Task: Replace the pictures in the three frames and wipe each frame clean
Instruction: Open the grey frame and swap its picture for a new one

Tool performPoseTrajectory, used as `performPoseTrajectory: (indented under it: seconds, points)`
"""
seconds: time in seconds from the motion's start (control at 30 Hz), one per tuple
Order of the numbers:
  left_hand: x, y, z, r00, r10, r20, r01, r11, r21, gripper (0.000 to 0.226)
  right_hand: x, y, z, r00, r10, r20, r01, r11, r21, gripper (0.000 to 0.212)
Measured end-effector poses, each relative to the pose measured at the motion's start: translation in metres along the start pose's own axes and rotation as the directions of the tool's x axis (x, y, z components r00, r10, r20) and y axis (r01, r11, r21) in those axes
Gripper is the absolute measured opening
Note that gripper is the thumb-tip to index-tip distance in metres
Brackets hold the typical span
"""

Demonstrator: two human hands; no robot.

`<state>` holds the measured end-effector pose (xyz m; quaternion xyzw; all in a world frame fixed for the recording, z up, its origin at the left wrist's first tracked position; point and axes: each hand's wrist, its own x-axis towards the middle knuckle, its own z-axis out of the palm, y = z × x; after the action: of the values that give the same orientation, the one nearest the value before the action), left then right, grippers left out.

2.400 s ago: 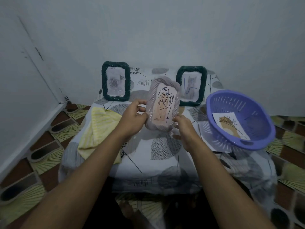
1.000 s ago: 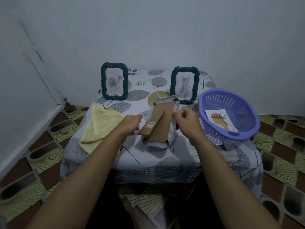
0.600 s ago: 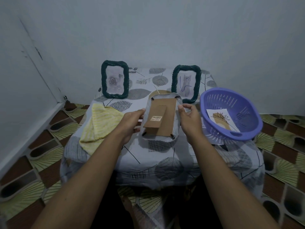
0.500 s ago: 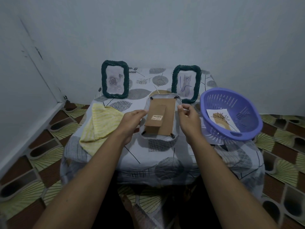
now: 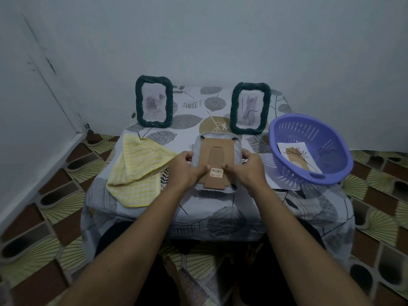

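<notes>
A grey woven frame (image 5: 216, 142) lies face down in the middle of the table, its brown cardboard back and stand up. My left hand (image 5: 186, 167) holds its left edge with the thumb on the cardboard. My right hand (image 5: 246, 167) holds the right edge, thumb beside the barcode sticker. Two dark green frames stand upright at the back: the left green frame (image 5: 153, 100) shows a rose picture and the right green frame (image 5: 250, 108) a cat picture. A yellow cloth (image 5: 136, 171) lies at the left.
A purple basket (image 5: 309, 149) at the table's right holds a picture of a dried plant (image 5: 297, 159); a white sheet (image 5: 272, 175) lies under it. The small table has a leaf-patterned cover (image 5: 212, 208). A wall stands close behind; patterned floor tiles surround the table.
The grey frame was turned from picture-forward to face down and laid flat on the table. Both hands shifted to its lower sides, thumbs now on the cardboard back.
</notes>
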<state>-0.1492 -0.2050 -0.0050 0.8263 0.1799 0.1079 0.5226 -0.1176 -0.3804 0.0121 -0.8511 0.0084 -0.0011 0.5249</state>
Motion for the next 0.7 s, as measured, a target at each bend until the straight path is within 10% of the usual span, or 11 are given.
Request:
performPoseTrajectory:
  seconds: [0.7]
  points:
    - [-0.003, -0.038, 0.014, 0.998, 0.019, 0.067, -0.043, 0.926, 0.374, 0.088, -0.004, 0.04, 0.019, 0.998, 0.013, 0.065, 0.024, 0.851, -0.524, 0.075]
